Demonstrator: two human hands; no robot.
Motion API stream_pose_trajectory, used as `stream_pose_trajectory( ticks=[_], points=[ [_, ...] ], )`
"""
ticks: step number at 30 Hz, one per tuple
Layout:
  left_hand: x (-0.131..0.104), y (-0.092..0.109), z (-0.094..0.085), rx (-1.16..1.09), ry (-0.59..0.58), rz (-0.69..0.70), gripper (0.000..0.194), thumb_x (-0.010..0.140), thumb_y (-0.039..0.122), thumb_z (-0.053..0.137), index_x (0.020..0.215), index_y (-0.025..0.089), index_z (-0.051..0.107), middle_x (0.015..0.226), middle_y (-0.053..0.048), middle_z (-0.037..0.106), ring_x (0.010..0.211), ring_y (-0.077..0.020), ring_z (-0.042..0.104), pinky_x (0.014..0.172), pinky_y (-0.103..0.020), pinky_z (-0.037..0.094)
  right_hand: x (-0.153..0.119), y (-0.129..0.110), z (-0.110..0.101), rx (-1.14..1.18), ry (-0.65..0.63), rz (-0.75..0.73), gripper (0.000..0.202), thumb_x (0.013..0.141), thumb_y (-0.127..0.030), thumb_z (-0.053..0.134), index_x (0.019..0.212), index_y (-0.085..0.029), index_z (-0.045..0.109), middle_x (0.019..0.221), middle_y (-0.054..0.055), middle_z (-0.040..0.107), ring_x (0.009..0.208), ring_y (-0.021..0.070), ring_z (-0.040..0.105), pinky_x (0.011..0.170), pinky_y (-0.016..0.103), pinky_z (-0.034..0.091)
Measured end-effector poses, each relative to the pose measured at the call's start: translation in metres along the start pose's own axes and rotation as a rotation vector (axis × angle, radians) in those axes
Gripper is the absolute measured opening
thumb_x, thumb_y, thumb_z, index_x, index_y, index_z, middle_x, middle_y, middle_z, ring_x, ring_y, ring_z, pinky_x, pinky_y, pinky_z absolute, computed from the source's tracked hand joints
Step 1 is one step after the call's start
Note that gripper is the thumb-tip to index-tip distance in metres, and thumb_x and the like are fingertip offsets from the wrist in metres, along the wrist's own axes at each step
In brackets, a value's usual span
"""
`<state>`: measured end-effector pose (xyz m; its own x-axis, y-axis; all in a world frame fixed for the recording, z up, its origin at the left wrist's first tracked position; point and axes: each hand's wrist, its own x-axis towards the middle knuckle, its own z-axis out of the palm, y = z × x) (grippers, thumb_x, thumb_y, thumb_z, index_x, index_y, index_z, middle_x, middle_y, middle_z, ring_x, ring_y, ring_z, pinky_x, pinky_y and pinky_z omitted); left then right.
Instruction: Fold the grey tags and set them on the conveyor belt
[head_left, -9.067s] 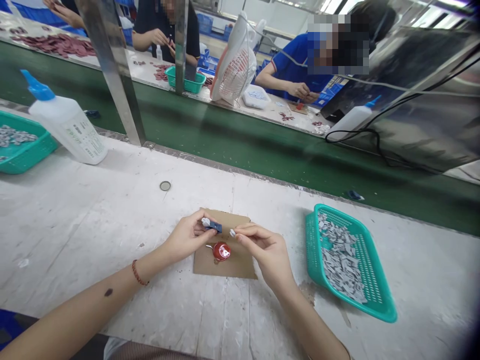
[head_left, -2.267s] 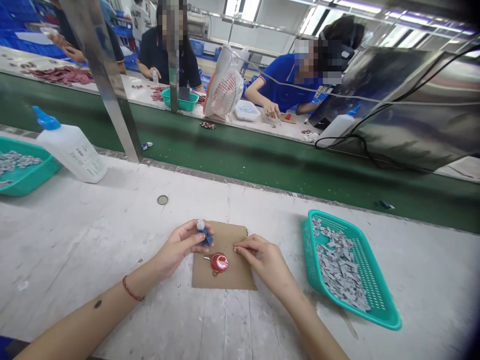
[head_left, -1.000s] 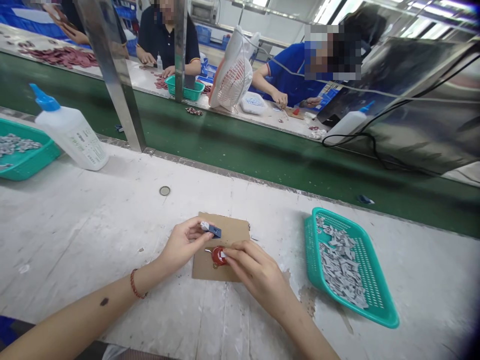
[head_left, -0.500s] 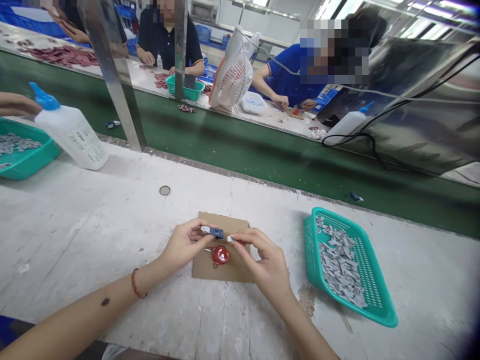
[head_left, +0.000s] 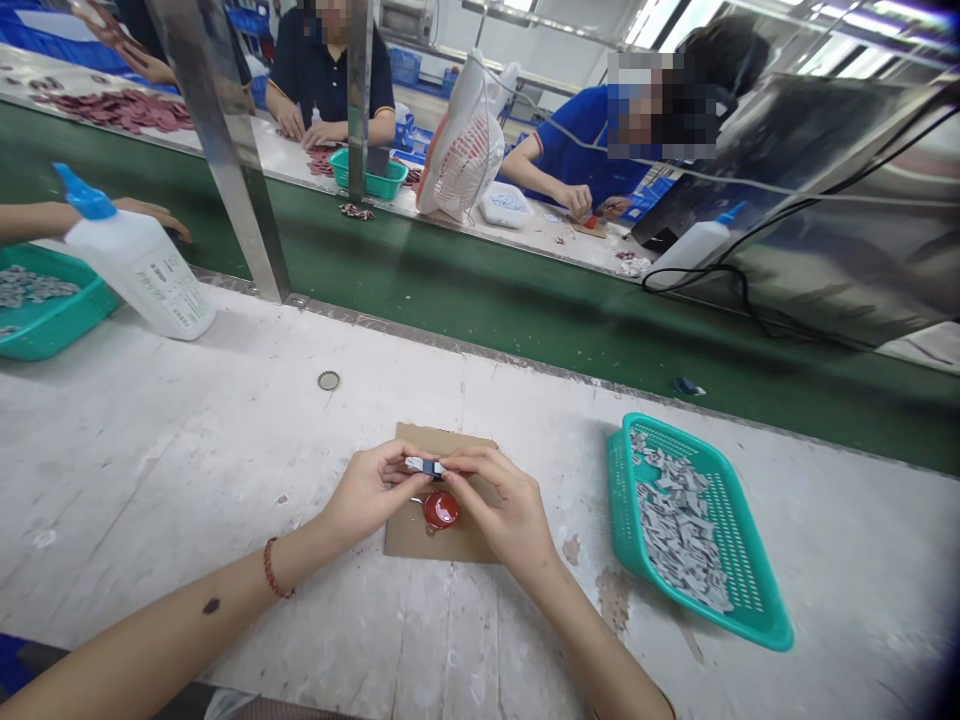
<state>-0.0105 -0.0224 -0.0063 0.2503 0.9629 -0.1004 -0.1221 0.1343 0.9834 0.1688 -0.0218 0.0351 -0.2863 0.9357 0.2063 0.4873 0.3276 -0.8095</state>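
Note:
My left hand pinches a small dark blue and white piece between thumb and fingers. My right hand is closed, its fingertips pressing a tiny pale piece against the blue end; fingers partly cover both. Just below them a round red glossy dish, maybe a cap filled with red liquid, sits on a square of brown cardboard. A thin light stick pokes out at the dish's left side.
To the right stands a green basket of small grey-white pieces. A white bottle with a blue nozzle, another green basket and a bottle cap lie left. Beyond runs a green conveyor belt; co-workers sit across it.
My right hand has moved left, bringing the pale piece against the blue one. A dark piece on the belt has shifted left. At far left another person's hand has reached out over the belt.

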Motion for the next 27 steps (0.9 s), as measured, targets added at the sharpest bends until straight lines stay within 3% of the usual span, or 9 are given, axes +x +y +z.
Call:
stream_pose_trajectory(
  ticks=[10, 13, 17, 21, 27],
  points=[
    [0.0, -0.001, 0.001, 0.03, 0.018, 0.027, 0.016, 0.08, 0.027, 0.066, 0.093, 0.018, 0.067, 0.1, -0.007, 0.074, 0.091, -0.0222, 0.071, 0.08, -0.034, 0.058, -0.001, 0.003, 0.0, -0.046, -0.007, -0.04, 0.014, 0.089, -0.021, 0.06, 0.093, -0.024, 0.073, 0.096, 0.005, 0.07, 0.09, 0.0186, 0.066, 0.08, 0.032, 0.054],
    [0.0, -0.001, 0.001, -0.019, 0.017, 0.01, 0.016, 0.081, 0.027, 0.066, 0.094, 0.018, 0.065, 0.094, -0.006, 0.074, 0.089, -0.0213, 0.071, 0.08, -0.033, 0.058, -0.002, 0.002, -0.002, -0.062, -0.015, -0.048, 0.021, 0.09, -0.02, 0.056, 0.105, -0.025, 0.07, 0.101, 0.005, 0.07, 0.095, 0.0187, 0.066, 0.082, 0.032, 0.054],
    [0.0, 0.004, 0.0, -0.081, 0.004, 0.002, 0.014, 0.082, 0.027, 0.066, 0.091, 0.017, 0.063, 0.091, -0.006, 0.073, 0.089, -0.0198, 0.07, 0.079, -0.03, 0.057, -0.003, 0.002, -0.005, -0.14, -0.06, -0.167, 0.034, 0.092, -0.016, 0.051, 0.124, -0.025, 0.059, 0.113, 0.006, 0.067, 0.105, 0.0197, 0.062, 0.089, 0.036, 0.051],
    [0.001, 0.014, 0.0, -0.155, 0.014, -0.01, 0.014, 0.08, 0.027, 0.069, 0.084, 0.016, 0.063, 0.084, -0.004, 0.071, 0.084, -0.0169, 0.068, 0.076, -0.027, 0.055, -0.002, 0.0, -0.005, -0.182, -0.108, -0.27, 0.038, 0.093, -0.012, 0.046, 0.127, -0.025, 0.057, 0.115, 0.007, 0.064, 0.106, 0.0195, 0.059, 0.088, 0.037, 0.05],
    [-0.009, 0.042, 0.012, -0.304, -0.062, -0.123, 0.017, 0.079, 0.03, 0.07, 0.083, 0.016, 0.062, 0.074, -0.002, 0.067, 0.07, -0.013, 0.063, 0.073, -0.028, 0.051, -0.003, -0.027, -0.017, -0.155, -0.005, -0.367, 0.035, 0.084, -0.009, 0.055, 0.116, -0.022, 0.058, 0.11, 0.007, 0.064, 0.104, 0.0201, 0.059, 0.087, 0.039, 0.049]
  ],
)
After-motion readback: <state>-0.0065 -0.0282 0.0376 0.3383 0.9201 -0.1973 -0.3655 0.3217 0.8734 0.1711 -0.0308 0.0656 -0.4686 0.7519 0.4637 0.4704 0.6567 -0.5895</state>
